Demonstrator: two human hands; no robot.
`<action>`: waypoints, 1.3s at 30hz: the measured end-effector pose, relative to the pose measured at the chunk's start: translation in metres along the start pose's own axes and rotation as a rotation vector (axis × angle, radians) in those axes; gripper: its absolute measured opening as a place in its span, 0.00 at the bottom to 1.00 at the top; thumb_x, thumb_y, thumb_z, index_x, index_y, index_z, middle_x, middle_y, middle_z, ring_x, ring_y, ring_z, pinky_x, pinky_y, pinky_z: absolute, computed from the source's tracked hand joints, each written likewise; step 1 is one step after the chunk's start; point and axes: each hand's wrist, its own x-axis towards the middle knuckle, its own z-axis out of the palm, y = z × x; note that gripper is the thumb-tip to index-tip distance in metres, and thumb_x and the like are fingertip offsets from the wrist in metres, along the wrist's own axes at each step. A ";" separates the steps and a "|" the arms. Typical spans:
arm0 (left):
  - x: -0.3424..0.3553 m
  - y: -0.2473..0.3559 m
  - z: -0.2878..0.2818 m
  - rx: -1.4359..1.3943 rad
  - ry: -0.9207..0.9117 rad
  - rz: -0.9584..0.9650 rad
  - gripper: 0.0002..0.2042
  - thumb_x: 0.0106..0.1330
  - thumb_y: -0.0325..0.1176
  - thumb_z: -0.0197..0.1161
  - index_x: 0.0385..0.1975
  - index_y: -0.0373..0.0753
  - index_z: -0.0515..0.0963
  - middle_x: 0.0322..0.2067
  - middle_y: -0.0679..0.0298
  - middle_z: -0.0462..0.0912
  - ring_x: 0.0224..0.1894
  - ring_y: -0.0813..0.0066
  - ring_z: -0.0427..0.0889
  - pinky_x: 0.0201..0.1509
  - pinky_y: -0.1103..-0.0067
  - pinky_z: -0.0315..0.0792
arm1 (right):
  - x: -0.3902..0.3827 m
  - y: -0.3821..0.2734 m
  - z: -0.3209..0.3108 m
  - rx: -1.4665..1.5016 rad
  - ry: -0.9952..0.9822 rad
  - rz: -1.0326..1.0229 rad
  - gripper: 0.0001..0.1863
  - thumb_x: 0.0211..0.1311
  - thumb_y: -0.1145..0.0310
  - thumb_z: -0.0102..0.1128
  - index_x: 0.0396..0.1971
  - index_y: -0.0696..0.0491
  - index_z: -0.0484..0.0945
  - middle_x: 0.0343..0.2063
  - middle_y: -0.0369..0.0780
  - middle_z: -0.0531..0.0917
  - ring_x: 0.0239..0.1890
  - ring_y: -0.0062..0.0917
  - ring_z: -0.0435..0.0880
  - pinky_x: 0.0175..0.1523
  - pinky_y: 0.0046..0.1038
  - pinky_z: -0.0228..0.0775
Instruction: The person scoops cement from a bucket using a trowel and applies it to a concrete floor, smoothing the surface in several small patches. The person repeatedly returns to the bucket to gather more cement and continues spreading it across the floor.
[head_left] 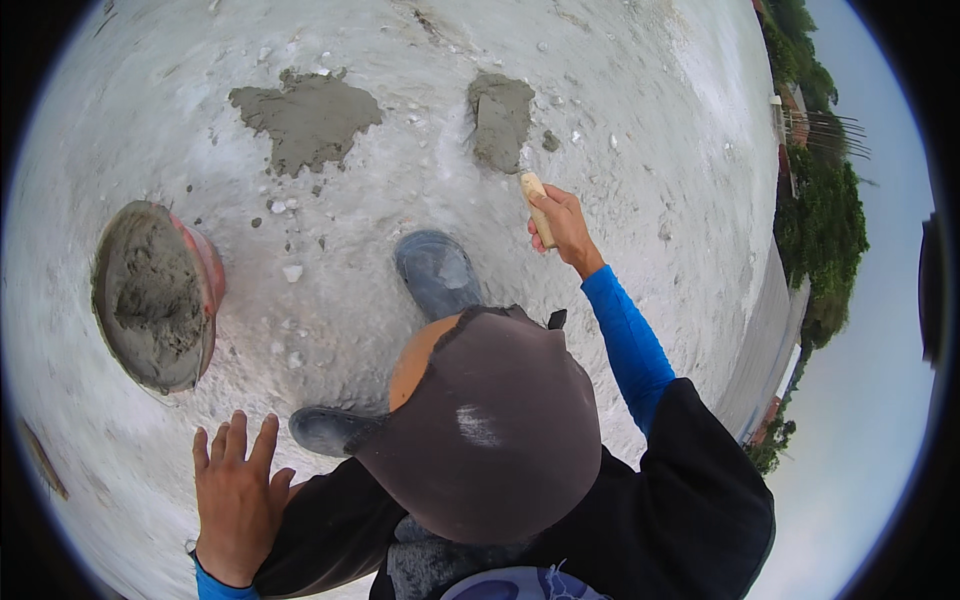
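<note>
Grips a trowel point(532, 187) by its pale wooden handle in the right hand point(566, 228), with fingers wrapped snugly around it. Reaches with the trowel's far end into the near edge of the right-hand mortar patch point(503, 135); impossible to tell blade from grey paste there, or how much is buried. Just right of that patch, shows a small mortar lump point(550, 141) on rough, pale ground point(660, 140).

Could pick up grit if dragged past the patch's edge, because of loose chips scattered close by. Could also twist in the grasp if pushed against a hard bump under the mortar.

Farther left, shows a broader mortar patch point(315, 125), well apart from the first. Might get trodden on if stepping ahead carelessly, given the forward boot point(437, 270) pointing up toward the mortar.

Nearer on the left, shows a reddish bucket point(212, 265) containing more mortar point(155, 300). Might tip over if knocked by a careless swing of the left hand point(238, 500), near it in this view, with fingers stretched, slightly parted and apparently holding nothing.
</note>
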 end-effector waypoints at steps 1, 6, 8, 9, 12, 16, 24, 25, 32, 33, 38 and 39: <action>0.001 0.001 -0.001 0.007 0.009 0.012 0.33 0.65 0.37 0.75 0.71 0.41 0.73 0.66 0.44 0.74 0.68 0.47 0.74 0.80 0.49 0.57 | -0.003 0.001 0.011 0.018 -0.033 -0.020 0.22 0.77 0.58 0.59 0.60 0.58 0.79 0.21 0.39 0.80 0.13 0.22 0.78 0.17 0.27 0.68; 0.004 -0.003 -0.004 -0.008 0.039 0.040 0.33 0.65 0.35 0.73 0.71 0.40 0.72 0.65 0.41 0.74 0.65 0.41 0.77 0.77 0.47 0.59 | -0.035 -0.006 0.017 -0.076 -0.104 0.024 0.23 0.78 0.58 0.58 0.63 0.57 0.79 0.20 0.38 0.81 0.13 0.20 0.77 0.17 0.25 0.68; 0.003 -0.005 -0.002 0.026 0.058 0.013 0.33 0.66 0.35 0.73 0.71 0.40 0.72 0.65 0.41 0.74 0.65 0.42 0.77 0.77 0.47 0.59 | -0.036 -0.018 0.008 -0.221 -0.081 -0.082 0.22 0.77 0.58 0.58 0.61 0.57 0.80 0.20 0.37 0.80 0.13 0.19 0.77 0.17 0.25 0.67; 0.002 -0.006 -0.001 0.040 0.062 0.001 0.33 0.66 0.35 0.73 0.71 0.40 0.72 0.65 0.41 0.74 0.65 0.42 0.77 0.77 0.47 0.59 | -0.034 -0.022 0.005 -0.292 -0.088 -0.125 0.22 0.77 0.59 0.58 0.61 0.57 0.81 0.20 0.37 0.80 0.13 0.19 0.77 0.17 0.24 0.67; 0.000 -0.005 0.004 0.015 0.040 0.039 0.33 0.65 0.35 0.74 0.71 0.41 0.72 0.65 0.41 0.74 0.66 0.43 0.77 0.78 0.48 0.59 | -0.008 -0.037 -0.003 -0.345 0.099 -0.257 0.22 0.74 0.59 0.58 0.58 0.58 0.83 0.20 0.38 0.80 0.15 0.20 0.78 0.20 0.28 0.69; -0.005 -0.003 0.005 0.021 0.047 0.060 0.34 0.65 0.35 0.75 0.72 0.41 0.72 0.65 0.41 0.74 0.66 0.43 0.77 0.78 0.48 0.58 | -0.019 -0.029 -0.029 -0.499 0.154 -0.051 0.22 0.73 0.57 0.59 0.56 0.59 0.83 0.19 0.39 0.80 0.14 0.21 0.78 0.18 0.28 0.69; -0.001 -0.005 0.004 0.013 0.078 0.031 0.34 0.63 0.36 0.76 0.71 0.41 0.73 0.65 0.41 0.75 0.66 0.43 0.77 0.79 0.47 0.58 | -0.003 -0.037 -0.060 -0.122 0.170 -0.082 0.18 0.76 0.56 0.58 0.49 0.57 0.80 0.19 0.40 0.79 0.11 0.23 0.75 0.15 0.28 0.65; -0.001 -0.004 0.004 0.027 0.053 0.038 0.34 0.63 0.36 0.76 0.71 0.41 0.73 0.65 0.41 0.75 0.66 0.43 0.77 0.79 0.47 0.58 | 0.009 -0.036 -0.050 -0.047 0.229 -0.102 0.17 0.76 0.56 0.58 0.48 0.57 0.79 0.19 0.40 0.80 0.11 0.24 0.75 0.15 0.28 0.65; -0.006 -0.001 0.004 0.014 0.050 -0.031 0.33 0.65 0.36 0.75 0.71 0.40 0.73 0.66 0.42 0.74 0.68 0.44 0.75 0.80 0.49 0.57 | -0.034 0.008 -0.015 -0.065 -0.044 0.000 0.19 0.77 0.57 0.59 0.54 0.58 0.80 0.20 0.40 0.80 0.11 0.22 0.76 0.15 0.26 0.64; -0.005 -0.002 0.004 0.002 0.030 -0.072 0.33 0.65 0.37 0.75 0.71 0.41 0.73 0.66 0.43 0.74 0.69 0.45 0.74 0.81 0.50 0.56 | -0.038 0.005 -0.020 -0.131 -0.028 0.039 0.20 0.77 0.57 0.59 0.56 0.58 0.80 0.20 0.40 0.80 0.11 0.22 0.76 0.15 0.26 0.64; -0.001 -0.004 0.005 0.034 0.023 -0.015 0.33 0.65 0.36 0.74 0.71 0.40 0.72 0.66 0.41 0.74 0.67 0.44 0.76 0.79 0.49 0.57 | 0.018 -0.034 -0.028 -0.136 0.092 -0.161 0.21 0.77 0.56 0.58 0.56 0.59 0.82 0.19 0.40 0.80 0.12 0.21 0.76 0.15 0.26 0.64; -0.002 -0.003 0.006 0.026 0.020 0.009 0.34 0.65 0.35 0.74 0.71 0.40 0.72 0.66 0.40 0.74 0.66 0.43 0.77 0.79 0.48 0.58 | 0.025 -0.035 -0.027 -0.164 0.082 -0.163 0.21 0.77 0.56 0.58 0.55 0.59 0.82 0.19 0.39 0.80 0.12 0.21 0.76 0.15 0.26 0.64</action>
